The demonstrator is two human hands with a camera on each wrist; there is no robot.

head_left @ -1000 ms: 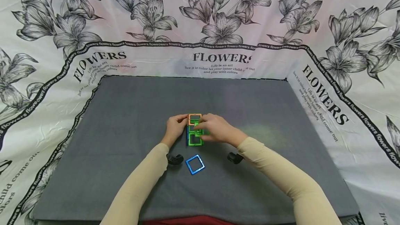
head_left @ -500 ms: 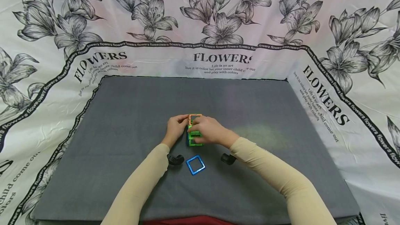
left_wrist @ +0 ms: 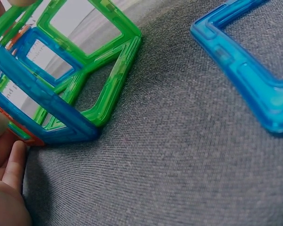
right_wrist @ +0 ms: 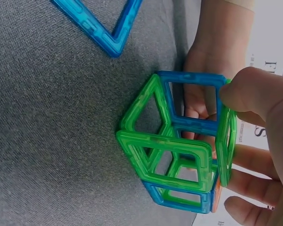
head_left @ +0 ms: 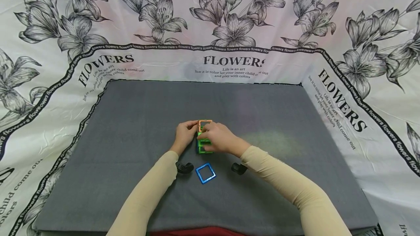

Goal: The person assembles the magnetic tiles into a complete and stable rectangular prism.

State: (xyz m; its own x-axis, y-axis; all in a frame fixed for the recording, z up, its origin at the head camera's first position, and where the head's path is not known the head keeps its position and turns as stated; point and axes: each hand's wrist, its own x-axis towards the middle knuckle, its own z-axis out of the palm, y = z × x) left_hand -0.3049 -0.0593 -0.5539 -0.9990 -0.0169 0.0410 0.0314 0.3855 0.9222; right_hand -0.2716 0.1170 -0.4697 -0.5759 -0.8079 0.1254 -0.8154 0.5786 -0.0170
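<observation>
A box-like structure of see-through magnetic tiles [right_wrist: 165, 141], in green, blue and orange frames, stands on the grey tabletop before me. My left hand [head_left: 184, 136] holds its left side, thumb and fingers at the orange tile in the left wrist view. Over the top, my right hand [head_left: 221, 138] grips a green square tile [right_wrist: 220, 141], thumb at one edge and fingers at the other. The right hand hides much of the structure in the head view. Nearer to me lies a loose blue square tile [head_left: 209, 180], apart from both hands.
The dark grey cloth-covered tabletop [head_left: 147, 112] spreads round the tiles. White flower-printed cloth [head_left: 170, 63] rises behind it and at both sides. Black wrist cameras [head_left: 238, 168] hang under the forearms.
My right hand has shifted left over the structure, covering its middle, and has stayed almost still over the last half second. The left hand and loose blue tile keep their places.
</observation>
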